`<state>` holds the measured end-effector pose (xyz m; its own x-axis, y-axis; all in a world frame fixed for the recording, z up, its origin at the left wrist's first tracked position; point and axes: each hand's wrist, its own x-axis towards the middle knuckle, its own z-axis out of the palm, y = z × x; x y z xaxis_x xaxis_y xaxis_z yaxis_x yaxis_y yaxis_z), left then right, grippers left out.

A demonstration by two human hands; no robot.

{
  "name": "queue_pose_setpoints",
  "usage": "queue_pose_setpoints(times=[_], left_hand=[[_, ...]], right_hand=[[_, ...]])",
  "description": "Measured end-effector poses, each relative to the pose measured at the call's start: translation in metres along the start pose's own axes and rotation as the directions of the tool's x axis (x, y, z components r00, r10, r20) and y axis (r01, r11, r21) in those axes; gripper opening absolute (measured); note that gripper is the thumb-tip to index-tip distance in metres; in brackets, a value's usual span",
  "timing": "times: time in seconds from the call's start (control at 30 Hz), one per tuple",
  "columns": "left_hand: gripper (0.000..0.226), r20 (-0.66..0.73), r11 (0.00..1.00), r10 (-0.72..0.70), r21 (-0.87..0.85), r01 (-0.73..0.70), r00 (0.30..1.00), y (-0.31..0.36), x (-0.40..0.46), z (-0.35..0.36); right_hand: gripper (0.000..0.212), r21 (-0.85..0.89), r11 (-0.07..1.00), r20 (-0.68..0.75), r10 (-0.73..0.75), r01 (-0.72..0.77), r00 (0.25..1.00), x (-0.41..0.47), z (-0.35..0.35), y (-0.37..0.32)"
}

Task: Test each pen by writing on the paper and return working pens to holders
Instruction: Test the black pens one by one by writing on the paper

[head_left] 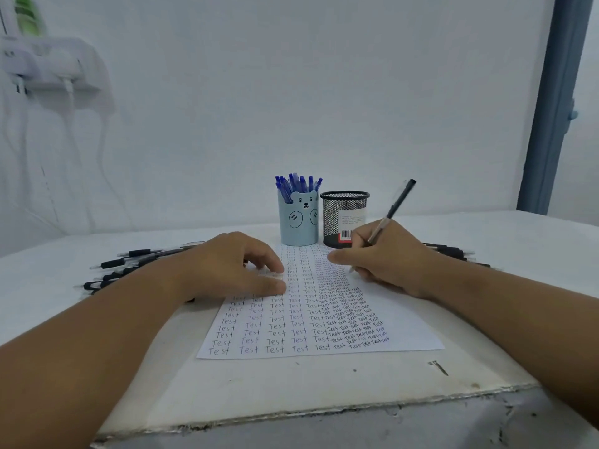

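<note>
Black pen [396, 206] pinched in right hand [385, 257] in a writing hold, cap end up and tilted toward the right, tip down on the paper [311, 319] near its upper right area, beside the dense right-hand column of "Test" marks. Right grip closed around the pen barrel. Left hand [233, 267] laid flat on the upper left of the sheet, fingers loosely bent, holding nothing, apparently steadying the paper. Sheet nearly filled: several neat columns of "Test" on the left, crowded smaller entries on the right; little blank room left except along the right margin. Behind the sheet, bear-faced blue holder [298, 218] packed with blue pens [296, 184], judged tested and returned. Black mesh holder [344, 218] just beside it on the right, no pens showing above its rim; inside not readable. Pile of black pens [129, 265] on the desk [356, 380] left of the paper, a few more black pens [450, 251] behind the right wrist; which heap is tested cannot be told. Judgement: blue batch done, black batch in progress, many black pens yet to go into a holder.
</note>
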<state>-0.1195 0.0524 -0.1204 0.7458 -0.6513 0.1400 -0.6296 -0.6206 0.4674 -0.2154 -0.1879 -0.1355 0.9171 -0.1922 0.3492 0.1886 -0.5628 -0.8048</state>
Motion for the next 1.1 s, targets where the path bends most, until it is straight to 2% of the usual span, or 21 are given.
queue_pose_setpoints(times=[0.13,0.3,0.63,0.87,1.1], left_hand=[[0.027,0.012,1.0,0.002,0.003,-0.002,1.0,-0.0008,0.0015,-0.0001],[0.027,0.016,1.0,0.001,-0.012,0.0,1.0,-0.0006,0.0021,0.0002],[0.028,0.007,0.999,0.018,-0.05,-0.018,1.0,-0.0008,0.0008,0.0007],[0.038,0.012,0.998,0.036,-0.051,-0.035,0.999,-0.0018,0.0022,0.0011],[0.04,0.021,0.998,0.037,-0.042,-0.036,0.999,-0.0029,0.0028,0.0003]], right_hand=[[0.035,-0.014,0.998,-0.008,-0.068,0.068,0.998,-0.0009,0.0022,0.0001],[0.047,-0.119,0.992,0.013,-0.047,0.048,0.999,-0.0006,-0.0003,0.0018],[0.038,-0.153,0.988,0.076,-0.025,0.037,0.997,0.001,0.0004,0.0021],[0.037,-0.194,0.979,0.094,-0.039,0.056,0.995,0.0005,0.0003,0.0005],[0.044,-0.179,0.982,0.11,-0.043,0.062,0.993,0.0013,-0.0003,0.0023]])
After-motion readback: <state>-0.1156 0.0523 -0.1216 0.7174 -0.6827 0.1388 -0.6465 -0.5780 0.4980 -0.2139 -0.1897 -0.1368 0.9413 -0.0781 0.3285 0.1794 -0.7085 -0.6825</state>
